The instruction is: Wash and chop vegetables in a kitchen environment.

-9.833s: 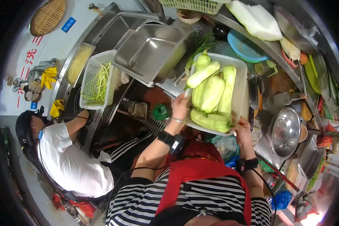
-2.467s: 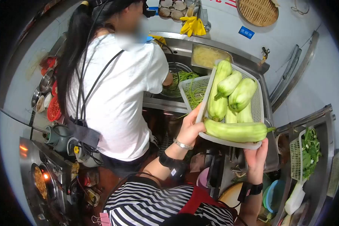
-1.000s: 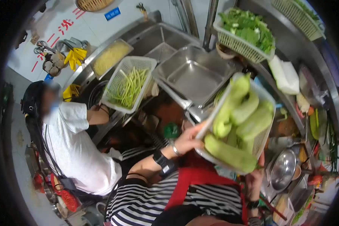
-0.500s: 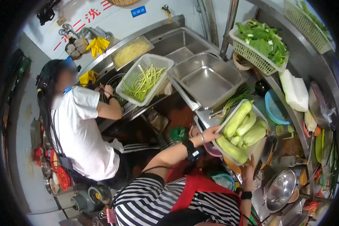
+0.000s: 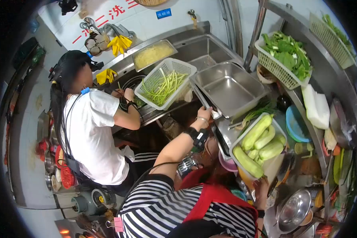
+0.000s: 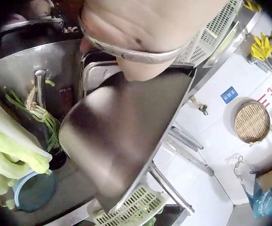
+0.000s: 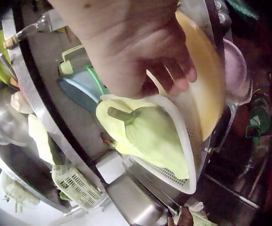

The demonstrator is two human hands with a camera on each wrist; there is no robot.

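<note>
In the head view my left hand (image 5: 204,114) grips the near corner of a deep steel pan (image 5: 231,90) at the sink's edge. Its wrist and bracelet fill the top of the left wrist view, over the pan's rim. My right hand (image 5: 260,185) holds the near end of a white perforated basket (image 5: 235,158) full of pale green zucchini (image 5: 258,131). In the right wrist view its fingers bend at the white rim (image 7: 185,134), with the thumb hidden. The basket overlaps a round yellow board (image 7: 206,89).
Another person (image 5: 95,135) works at the sink on the left, beside a basket of green stems (image 5: 166,89). A basket of leafy greens (image 5: 283,59), a white gourd (image 5: 315,107) and a blue basin (image 5: 296,125) stand at right. A steel bowl (image 5: 293,210) sits nearer.
The basket of zucchini has swung right, away from the sink, and come down toward the counter. My left hand has let go of its rim and reached to the steel pan; my right hand stays on it.
</note>
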